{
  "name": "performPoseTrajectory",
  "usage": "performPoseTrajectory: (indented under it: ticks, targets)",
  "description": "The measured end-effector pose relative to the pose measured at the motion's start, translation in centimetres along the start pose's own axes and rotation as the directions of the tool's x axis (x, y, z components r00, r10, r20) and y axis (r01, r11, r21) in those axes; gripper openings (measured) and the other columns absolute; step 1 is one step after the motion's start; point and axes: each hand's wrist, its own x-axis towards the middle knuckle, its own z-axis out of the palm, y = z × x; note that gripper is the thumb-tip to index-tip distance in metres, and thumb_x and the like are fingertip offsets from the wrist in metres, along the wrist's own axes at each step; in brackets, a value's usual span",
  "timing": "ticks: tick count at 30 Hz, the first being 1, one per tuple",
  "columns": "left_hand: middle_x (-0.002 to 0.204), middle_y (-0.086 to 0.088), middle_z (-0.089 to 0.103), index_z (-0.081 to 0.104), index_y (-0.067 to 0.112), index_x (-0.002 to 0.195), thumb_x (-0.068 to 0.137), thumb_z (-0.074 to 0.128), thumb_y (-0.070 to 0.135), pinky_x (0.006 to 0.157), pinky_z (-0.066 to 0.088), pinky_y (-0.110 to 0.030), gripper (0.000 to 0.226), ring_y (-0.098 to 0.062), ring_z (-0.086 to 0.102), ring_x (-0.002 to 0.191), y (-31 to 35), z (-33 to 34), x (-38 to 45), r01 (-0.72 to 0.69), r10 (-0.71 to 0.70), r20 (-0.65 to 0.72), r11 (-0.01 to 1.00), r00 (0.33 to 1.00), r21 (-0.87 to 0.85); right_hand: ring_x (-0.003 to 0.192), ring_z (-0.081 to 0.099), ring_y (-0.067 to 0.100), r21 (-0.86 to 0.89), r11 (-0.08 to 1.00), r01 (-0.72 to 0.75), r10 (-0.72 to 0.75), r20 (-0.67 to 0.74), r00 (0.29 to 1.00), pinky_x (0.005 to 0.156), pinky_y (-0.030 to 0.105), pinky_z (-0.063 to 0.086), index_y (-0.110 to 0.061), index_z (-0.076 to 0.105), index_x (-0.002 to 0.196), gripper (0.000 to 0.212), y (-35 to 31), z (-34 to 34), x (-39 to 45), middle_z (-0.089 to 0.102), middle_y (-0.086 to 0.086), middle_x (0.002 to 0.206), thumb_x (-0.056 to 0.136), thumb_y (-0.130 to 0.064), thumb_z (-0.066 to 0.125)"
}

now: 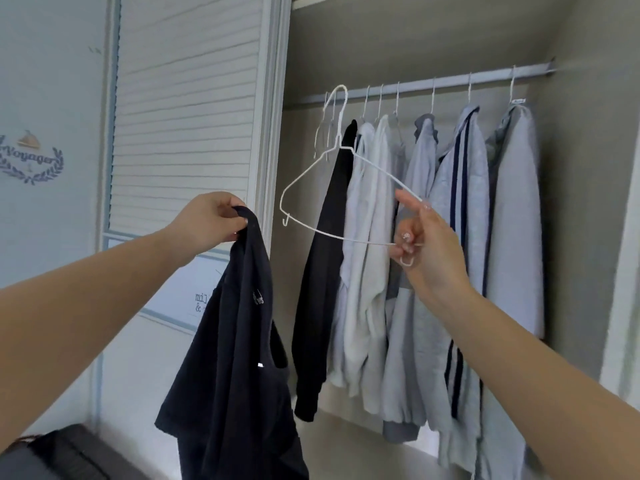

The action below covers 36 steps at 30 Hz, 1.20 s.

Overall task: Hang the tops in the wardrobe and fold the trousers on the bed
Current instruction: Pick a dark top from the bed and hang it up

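Note:
My left hand (211, 220) grips a dark navy top (239, 358) by its upper edge, and the garment hangs down in front of the wardrobe door. My right hand (426, 244) pinches the right corner of a bare white wire hanger (311, 188), which tilts in the air left of the hanging clothes. The hanger's hook is level with the grey wardrobe rail (433, 83) and I cannot tell whether it touches the rail. Several tops hang on the rail: a black one (329, 258), white and pale grey ones (367, 237), a striped one (460, 188).
A white louvred wardrobe door (187, 109) stands open on the left. One or two more bare white hangers (323, 133) hang at the rail's left end. A dark object (65, 452) lies at the bottom left corner. The wardrobe floor (349, 441) shows below the clothes.

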Motion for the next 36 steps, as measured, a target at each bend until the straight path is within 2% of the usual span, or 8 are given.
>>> performPoseTrajectory:
  ticks: [6, 12, 17, 23, 26, 30, 33, 36]
  targets:
    - [0.084, -0.007, 0.068, 0.062, 0.007, 0.087, 0.085, 0.055, -0.006, 0.064, 0.055, -0.013, 0.015, -0.015, 0.065, 0.075, -2.9, -1.0, -2.0, 0.085, -0.083, -0.027, 0.993, 0.996, 0.084, 0.04, 0.027, 0.005, 0.239, 0.967, -0.09, 0.096, -0.014, 0.995, 0.039, 0.016, 0.022, -0.022, 0.075, 0.099, 0.038, -1.2, -4.4, -3.7, 0.04, -0.007, 0.052, 0.097, -0.039, 0.041]
    - [0.085, -0.004, 0.07, 0.064, 0.019, 0.083, 0.081, 0.06, 0.001, 0.091, 0.054, -0.042, 0.019, -0.027, 0.067, 0.089, -5.8, -3.4, -2.5, 0.187, -0.172, -0.102, 0.969, 0.98, 0.16, 0.038, 0.019, 0.003, 0.336, 0.926, -0.171, 0.189, -0.022, 0.982, 0.036, 0.014, 0.019, -0.024, 0.076, 0.092, 0.042, -1.3, -7.2, -5.8, 0.034, -0.01, 0.047, 0.098, -0.039, 0.037]
    - [0.089, -0.006, 0.069, 0.063, 0.019, 0.085, 0.083, 0.06, 0.003, 0.092, 0.053, -0.044, 0.016, -0.027, 0.066, 0.09, -6.0, -4.8, -2.8, 0.201, -0.184, -0.105, 0.963, 0.977, 0.18, 0.044, 0.01, 0.006, 0.353, 0.907, -0.232, 0.229, 0.052, 0.972, 0.036, 0.013, 0.019, -0.025, 0.076, 0.087, 0.04, -1.2, -7.2, -6.6, 0.033, -0.009, 0.042, 0.093, -0.04, 0.04]
    - [0.104, -0.01, 0.068, 0.061, 0.003, 0.101, 0.089, 0.054, -0.004, 0.075, 0.055, -0.017, 0.015, -0.019, 0.067, 0.092, -5.0, -5.3, -3.9, 0.143, -0.156, 0.181, 0.986, 0.971, 0.082, 0.042, 0.009, 0.007, 0.349, 0.898, -0.268, 0.254, 0.086, 0.963, 0.035, 0.013, 0.017, -0.024, 0.076, 0.077, 0.04, -0.9, -7.1, -6.6, 0.032, -0.007, 0.039, 0.089, -0.041, 0.042]
    - [0.103, -0.01, 0.07, 0.062, 0.007, 0.099, 0.092, 0.056, 0.002, 0.082, 0.054, -0.021, 0.01, -0.022, 0.066, 0.099, -3.9, -6.1, -4.5, 0.17, -0.181, 0.369, 0.983, 0.912, 0.062, 0.04, 0.009, 0.007, 0.318, 0.906, -0.279, 0.261, 0.098, 0.96, 0.034, 0.014, 0.015, -0.025, 0.075, 0.075, 0.04, -1.1, -8.3, -6.4, 0.028, -0.006, 0.038, 0.087, -0.044, 0.043]
    - [0.106, -0.011, 0.069, 0.065, 0.008, 0.097, 0.091, 0.059, 0.006, 0.09, 0.053, -0.026, 0.008, -0.021, 0.066, 0.103, -2.6, -6.7, -4.6, 0.224, -0.255, 0.575, 0.966, 0.777, 0.127, 0.04, 0.007, 0.008, 0.207, 0.937, -0.282, 0.267, 0.101, 0.959, 0.037, 0.016, 0.007, -0.024, 0.075, 0.07, 0.042, -2.1, -9.4, -5.5, 0.012, -0.006, 0.048, 0.084, -0.049, 0.043]
    - [0.107, -0.007, 0.07, 0.068, 0.012, 0.098, 0.092, 0.058, 0.004, 0.093, 0.051, -0.026, 0.014, -0.018, 0.066, 0.104, -2.0, -6.3, -4.6, 0.178, -0.293, 0.636, 0.954, 0.713, 0.24, 0.04, 0.007, 0.007, 0.125, 0.955, -0.267, 0.255, 0.109, 0.961, 0.036, 0.015, 0.01, -0.025, 0.074, 0.068, 0.042, -3.2, -9.3, -4.4, 0.012, -0.005, 0.049, 0.083, -0.05, 0.044]
    - [0.106, -0.007, 0.07, 0.067, 0.013, 0.098, 0.092, 0.058, 0.003, 0.093, 0.051, -0.026, 0.015, -0.018, 0.066, 0.103, -1.7, -5.8, -4.7, 0.152, -0.31, 0.646, 0.945, 0.697, 0.289, 0.04, 0.007, 0.007, 0.071, 0.964, -0.256, 0.246, 0.128, 0.961, 0.037, 0.014, 0.01, -0.025, 0.073, 0.067, 0.04, -4.3, -9.1, -3.6, 0.012, -0.005, 0.049, 0.082, -0.05, 0.045]
